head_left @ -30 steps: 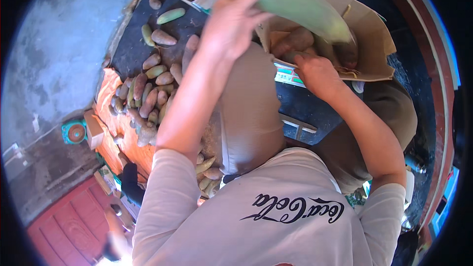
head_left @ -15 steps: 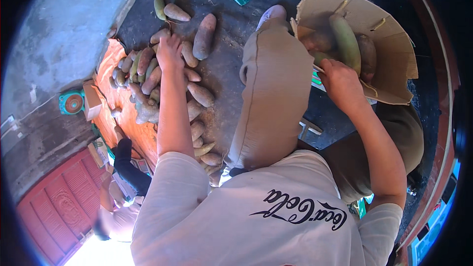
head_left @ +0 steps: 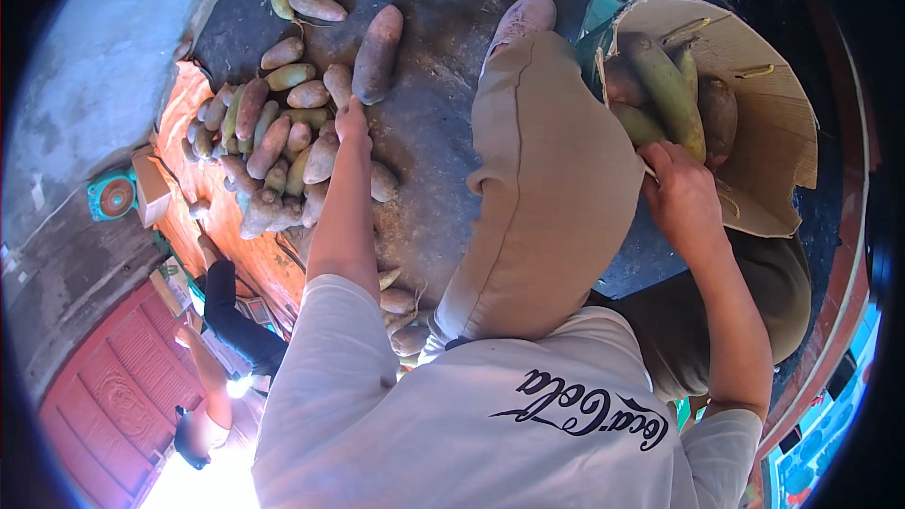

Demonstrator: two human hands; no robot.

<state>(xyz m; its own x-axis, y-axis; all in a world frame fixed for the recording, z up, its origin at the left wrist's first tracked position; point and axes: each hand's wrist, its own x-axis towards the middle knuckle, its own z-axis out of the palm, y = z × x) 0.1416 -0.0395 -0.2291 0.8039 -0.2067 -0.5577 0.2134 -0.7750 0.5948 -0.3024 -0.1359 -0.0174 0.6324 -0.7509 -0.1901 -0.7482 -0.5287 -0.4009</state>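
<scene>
Two hands (head_left: 353,123) (head_left: 683,190): right gripping one carton (head_left: 775,127), left beside one large tuber (head_left: 379,52).

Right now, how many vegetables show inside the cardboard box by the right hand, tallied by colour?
Green vegetables: 3
Reddish-brown vegetables: 2
Total visible in the cardboard box: 5; anything underneath cannot be seen.

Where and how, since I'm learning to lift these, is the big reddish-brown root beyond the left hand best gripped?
Probably around the middle of the big reddish-brown root, palm from above: it is long and rounded, lying flat. The thumb could go down its right side, where dark floor shows; a smaller root crowds its lower left.
</scene>
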